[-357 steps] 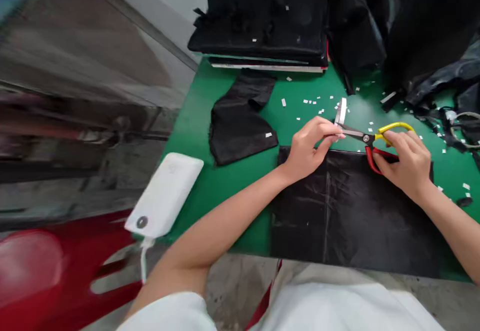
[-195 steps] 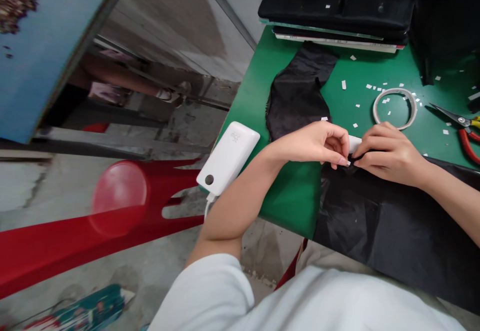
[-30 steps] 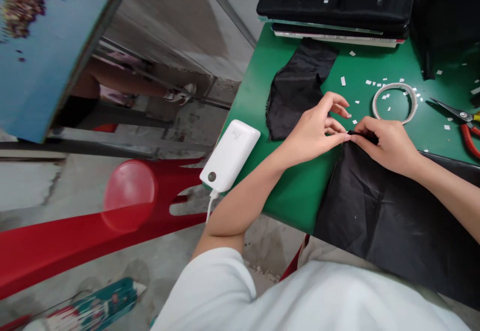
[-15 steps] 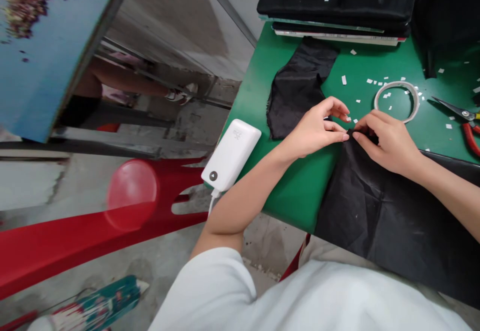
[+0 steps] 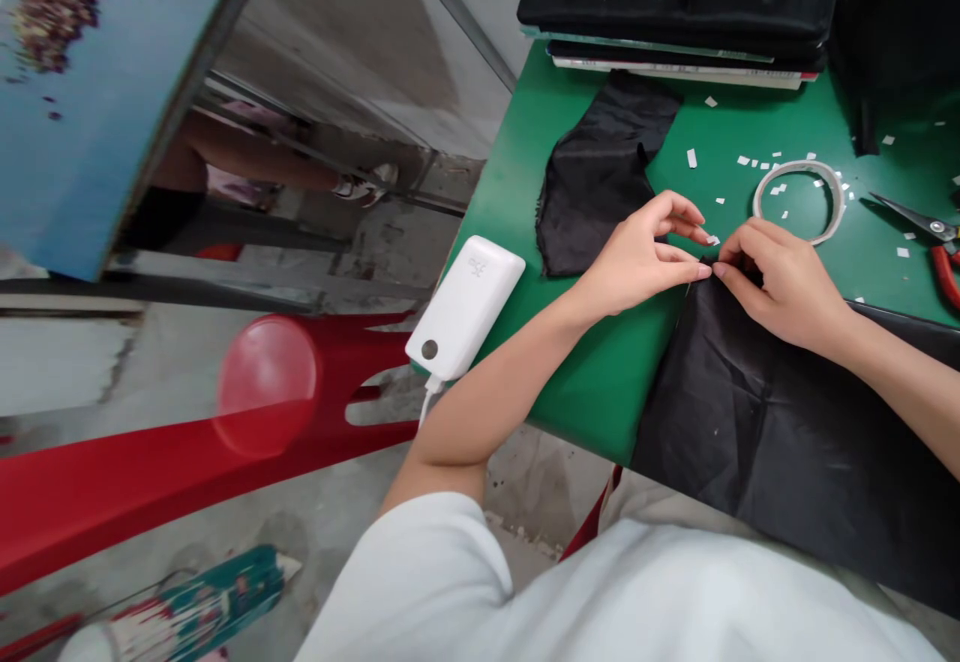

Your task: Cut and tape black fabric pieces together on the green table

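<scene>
A large black cloth (image 5: pixel 787 432) drapes over the front edge of the green table and onto my lap. At its top edge, my left hand (image 5: pixel 641 252) pinches the fabric at the thumb tip, its other fingers lifted apart. A small white bit (image 5: pixel 712 240) shows by those raised fingertips; whether it sticks to them or lies behind, I cannot tell. Close beside, my right hand (image 5: pixel 784 277) is closed on the same edge with thumb and forefinger. Beyond the right hand lies a roll of white tape (image 5: pixel 836 212). A smaller black cloth piece (image 5: pixel 596 177) rests left of the hands.
Small white scraps (image 5: pixel 691 158) are scattered over the green table (image 5: pixel 502 177). Red-handled pliers (image 5: pixel 937 230) lie at the right. Folded black items (image 5: pixel 675 2) are stacked at the back. A white power bank (image 5: pixel 466 307) with a cable sits at the left edge, near a red chair (image 5: pixel 150 472).
Both hands have shifted very slightly to the right along the cloth's edge, still close together. The whole view has also moved a little; the other things lie as before.
</scene>
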`<state>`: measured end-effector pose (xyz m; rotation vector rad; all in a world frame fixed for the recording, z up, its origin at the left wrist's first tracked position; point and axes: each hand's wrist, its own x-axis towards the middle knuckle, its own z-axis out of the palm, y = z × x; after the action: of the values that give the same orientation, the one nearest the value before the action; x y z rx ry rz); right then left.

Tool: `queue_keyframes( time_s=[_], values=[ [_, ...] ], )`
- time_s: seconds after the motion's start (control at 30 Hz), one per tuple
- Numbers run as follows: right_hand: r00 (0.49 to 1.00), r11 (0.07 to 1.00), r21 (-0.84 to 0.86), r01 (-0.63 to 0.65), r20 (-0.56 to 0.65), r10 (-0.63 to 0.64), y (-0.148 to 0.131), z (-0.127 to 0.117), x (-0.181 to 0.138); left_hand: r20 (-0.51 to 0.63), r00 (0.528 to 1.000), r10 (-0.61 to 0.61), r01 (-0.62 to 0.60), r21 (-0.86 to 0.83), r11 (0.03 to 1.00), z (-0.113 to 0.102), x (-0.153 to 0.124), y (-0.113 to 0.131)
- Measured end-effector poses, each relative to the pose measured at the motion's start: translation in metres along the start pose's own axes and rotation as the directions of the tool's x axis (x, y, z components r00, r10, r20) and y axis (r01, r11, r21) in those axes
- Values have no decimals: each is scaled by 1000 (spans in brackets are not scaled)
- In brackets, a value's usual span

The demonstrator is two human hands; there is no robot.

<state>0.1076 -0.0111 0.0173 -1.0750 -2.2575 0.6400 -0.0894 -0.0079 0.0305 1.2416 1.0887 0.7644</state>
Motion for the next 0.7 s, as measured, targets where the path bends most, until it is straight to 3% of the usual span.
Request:
queue_keyframes(
  time_s=[0.23, 0.47, 0.7],
  values=[
    [999, 999, -8, 32, -34, -33, 1, 0, -1, 16, 1000, -21, 22, -31, 999, 2, 2, -1],
    [969, 992, 71, -101, -218, 114, -3, 2, -1, 19, 1000, 5, -5, -23, 1000, 3, 2, -1],
    [963, 994, 1, -110, -246, 107, -4, 1, 0, 11, 999, -37, 37, -15, 999, 3, 1, 1]
  ],
)
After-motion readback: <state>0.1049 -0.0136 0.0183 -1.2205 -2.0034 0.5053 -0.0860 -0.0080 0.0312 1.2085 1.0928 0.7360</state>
